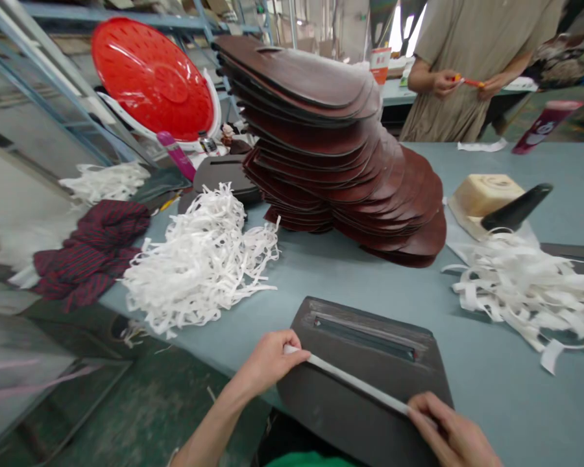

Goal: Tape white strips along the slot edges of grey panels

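Note:
A dark grey leather panel (370, 363) with a slot opening lies at the near table edge. A narrow white strip (355, 383) runs diagonally across it. My left hand (270, 360) pinches the strip's left end. The right end sits under the closed fingers of my right hand (450, 431), which rests on the panel's lower right. A tall leaning stack of dark red leather pieces (335, 143) stands behind the panel.
White strip heaps lie left (199, 259) and right (525, 288). A cream block with a black handle (491, 198), a red round lid (153, 78), a plaid cloth (92, 250) and a pink bottle (540, 126) are around. Another person (472, 65) stands across the grey-blue table (491, 370).

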A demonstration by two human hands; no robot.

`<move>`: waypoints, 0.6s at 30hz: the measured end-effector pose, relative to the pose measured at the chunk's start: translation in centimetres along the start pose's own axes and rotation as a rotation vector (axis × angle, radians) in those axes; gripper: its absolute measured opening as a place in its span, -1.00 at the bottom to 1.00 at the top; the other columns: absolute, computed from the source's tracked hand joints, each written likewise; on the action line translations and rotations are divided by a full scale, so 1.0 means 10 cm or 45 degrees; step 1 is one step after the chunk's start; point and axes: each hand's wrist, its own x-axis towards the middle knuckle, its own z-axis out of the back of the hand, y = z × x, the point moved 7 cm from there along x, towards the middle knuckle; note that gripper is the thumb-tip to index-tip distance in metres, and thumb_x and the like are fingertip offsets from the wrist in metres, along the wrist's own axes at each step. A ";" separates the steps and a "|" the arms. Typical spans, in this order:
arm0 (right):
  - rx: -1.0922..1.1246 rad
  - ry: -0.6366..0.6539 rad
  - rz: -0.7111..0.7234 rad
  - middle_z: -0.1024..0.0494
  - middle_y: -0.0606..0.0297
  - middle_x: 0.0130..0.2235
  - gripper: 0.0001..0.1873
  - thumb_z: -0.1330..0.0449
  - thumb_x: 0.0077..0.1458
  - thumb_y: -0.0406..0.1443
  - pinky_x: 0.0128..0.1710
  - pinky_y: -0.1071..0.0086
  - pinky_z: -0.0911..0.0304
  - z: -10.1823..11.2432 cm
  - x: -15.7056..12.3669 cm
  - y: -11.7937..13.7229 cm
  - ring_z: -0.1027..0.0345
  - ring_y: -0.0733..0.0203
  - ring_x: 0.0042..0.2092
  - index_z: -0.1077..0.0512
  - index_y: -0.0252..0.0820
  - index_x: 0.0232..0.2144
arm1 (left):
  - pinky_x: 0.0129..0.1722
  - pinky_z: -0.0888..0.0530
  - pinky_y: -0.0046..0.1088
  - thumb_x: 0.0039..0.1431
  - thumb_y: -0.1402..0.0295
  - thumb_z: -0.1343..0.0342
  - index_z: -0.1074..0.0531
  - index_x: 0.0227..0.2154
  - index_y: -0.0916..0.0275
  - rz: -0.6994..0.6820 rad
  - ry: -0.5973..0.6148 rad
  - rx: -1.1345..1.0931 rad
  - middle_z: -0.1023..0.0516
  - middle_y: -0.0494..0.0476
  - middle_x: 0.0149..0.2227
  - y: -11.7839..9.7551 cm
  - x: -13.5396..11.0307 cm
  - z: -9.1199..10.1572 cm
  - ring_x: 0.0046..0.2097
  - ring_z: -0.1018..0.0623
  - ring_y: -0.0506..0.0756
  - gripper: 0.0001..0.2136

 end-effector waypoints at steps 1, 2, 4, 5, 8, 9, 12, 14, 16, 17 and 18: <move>0.008 -0.091 -0.071 -0.39 0.42 -0.56 -0.65 0.01 0.14 -0.03 -0.52 0.56 -0.16 0.10 0.06 -0.08 -0.27 0.36 -0.52 -0.32 -0.10 -0.51 | -0.46 -0.20 -0.54 0.04 0.14 -0.07 -0.42 -0.48 0.25 -0.004 -0.024 -0.045 -0.46 -0.01 -0.51 0.00 0.07 0.01 -0.44 -0.39 0.00 -0.75; 0.010 -0.196 -0.132 -0.35 0.43 -0.59 -0.64 -0.01 0.11 0.00 -0.55 0.55 -0.14 0.21 0.11 -0.15 -0.23 0.36 -0.54 -0.32 -0.11 -0.52 | -0.46 -0.22 -0.54 0.06 0.15 -0.05 -0.42 -0.47 0.25 -0.016 -0.027 -0.110 -0.46 -0.01 -0.50 -0.01 0.15 0.01 -0.45 -0.39 -0.01 -0.75; 0.019 -0.369 -0.207 -0.34 0.43 -0.61 -0.62 -0.03 0.06 0.04 -0.57 0.54 -0.12 0.41 0.23 -0.24 -0.21 0.35 -0.55 -0.34 -0.12 -0.50 | -0.47 -0.24 -0.55 0.09 0.19 0.00 -0.41 -0.44 0.26 -0.025 -0.015 -0.232 -0.48 0.00 -0.48 -0.03 0.33 -0.02 -0.48 -0.39 -0.02 -0.76; 0.028 -0.416 -0.224 -0.35 0.42 -0.59 -0.62 -0.02 0.05 0.04 -0.57 0.52 -0.12 0.48 0.29 -0.26 -0.22 0.34 -0.55 -0.36 -0.12 -0.47 | -0.48 -0.25 -0.55 0.09 0.19 0.00 -0.41 -0.43 0.27 -0.016 -0.030 -0.260 -0.49 0.01 -0.48 -0.04 0.42 -0.03 -0.49 -0.39 -0.03 -0.76; 0.057 -0.496 -0.319 -0.37 0.38 -0.59 -0.58 -0.02 0.03 0.06 -0.58 0.48 -0.12 0.64 0.44 -0.29 -0.22 0.30 -0.56 -0.38 -0.14 -0.41 | -0.50 -0.23 -0.54 0.03 0.15 -0.06 -0.42 -0.47 0.28 0.024 -0.200 -0.192 -0.48 0.02 -0.54 -0.04 0.65 0.00 -0.51 -0.38 -0.02 -0.74; 0.068 -0.510 -0.370 -0.36 0.38 -0.61 -0.57 -0.02 0.01 0.08 -0.59 0.47 -0.11 0.66 0.47 -0.31 -0.22 0.30 -0.57 -0.38 -0.14 -0.43 | -0.50 -0.23 -0.54 0.02 0.13 -0.07 -0.42 -0.49 0.28 0.031 -0.252 -0.161 -0.48 0.03 -0.55 -0.04 0.71 0.01 -0.51 -0.39 -0.01 -0.73; 0.099 -0.540 -0.470 -0.37 0.36 -0.63 -0.54 -0.04 -0.04 0.11 -0.62 0.45 -0.08 0.68 0.55 -0.36 -0.20 0.29 -0.59 -0.38 -0.14 -0.47 | -0.49 -0.25 -0.53 0.03 0.16 -0.06 -0.43 -0.50 0.28 0.028 -0.299 -0.120 -0.51 0.06 -0.53 -0.03 0.82 0.01 -0.50 -0.42 0.00 -0.74; 0.103 -0.554 -0.461 -0.40 0.34 -0.62 -0.54 -0.06 -0.07 0.11 -0.62 0.44 -0.09 0.67 0.59 -0.38 -0.22 0.28 -0.59 -0.38 -0.15 -0.48 | -0.47 -0.26 -0.53 0.05 0.20 -0.04 -0.44 -0.50 0.27 0.027 -0.281 -0.119 -0.52 0.06 -0.52 -0.01 0.86 0.01 -0.50 -0.43 -0.01 -0.77; 0.126 -0.554 -0.439 -0.41 0.32 -0.61 -0.55 -0.06 -0.09 0.11 -0.61 0.44 -0.09 0.66 0.62 -0.39 -0.23 0.28 -0.59 -0.38 -0.15 -0.49 | -0.47 -0.27 -0.53 0.05 0.23 -0.04 -0.45 -0.50 0.27 0.041 -0.270 -0.113 -0.51 0.05 -0.53 0.00 0.87 0.02 -0.51 -0.43 -0.01 -0.78; 0.143 -0.546 -0.442 -0.41 0.32 -0.61 -0.54 -0.06 -0.10 0.11 -0.62 0.44 -0.08 0.66 0.63 -0.40 -0.22 0.28 -0.59 -0.38 -0.15 -0.49 | -0.48 -0.27 -0.53 0.04 0.23 -0.04 -0.45 -0.50 0.27 0.051 -0.273 -0.107 -0.50 0.04 -0.54 0.01 0.87 0.03 -0.51 -0.42 -0.02 -0.79; 0.160 -0.537 -0.455 -0.40 0.32 -0.62 -0.54 -0.05 -0.10 0.11 -0.62 0.44 -0.07 0.65 0.64 -0.41 -0.21 0.29 -0.60 -0.37 -0.15 -0.50 | -0.48 -0.26 -0.53 0.03 0.23 -0.05 -0.45 -0.50 0.27 0.062 -0.280 -0.098 -0.49 0.03 -0.56 0.02 0.87 0.04 -0.52 -0.42 -0.02 -0.79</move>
